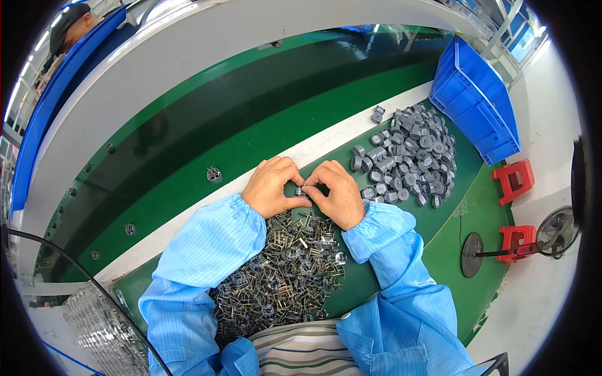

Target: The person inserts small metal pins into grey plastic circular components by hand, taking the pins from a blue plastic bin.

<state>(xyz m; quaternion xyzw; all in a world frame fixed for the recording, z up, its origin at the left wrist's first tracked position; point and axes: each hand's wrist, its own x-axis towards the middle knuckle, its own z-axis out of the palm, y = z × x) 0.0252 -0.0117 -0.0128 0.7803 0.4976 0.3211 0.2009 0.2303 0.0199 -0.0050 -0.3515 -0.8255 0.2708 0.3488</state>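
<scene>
My left hand [271, 187] and my right hand [335, 193] meet fingertip to fingertip over the middle of the green table. Pinched between them is a small dark part with shiny metal bits [301, 191], mostly covered by the fingers. Both hands are closed on it. Just below my hands spreads a big pile of small parts with brass-coloured metal pins and dark or clear plastic bodies [282, 276]. To the right of my right hand lies a heap of grey round plastic housings [414, 153], several of them at its near edge close to my wrist.
Beyond a white ledge [326, 143] runs a green conveyor belt [263, 135] carrying a few spaced round parts [214, 174]. A blue bin [476, 103] stands at the far right. Red stools [515, 182] and a fan [555, 230] are on the right. A person [75, 28] is at far left.
</scene>
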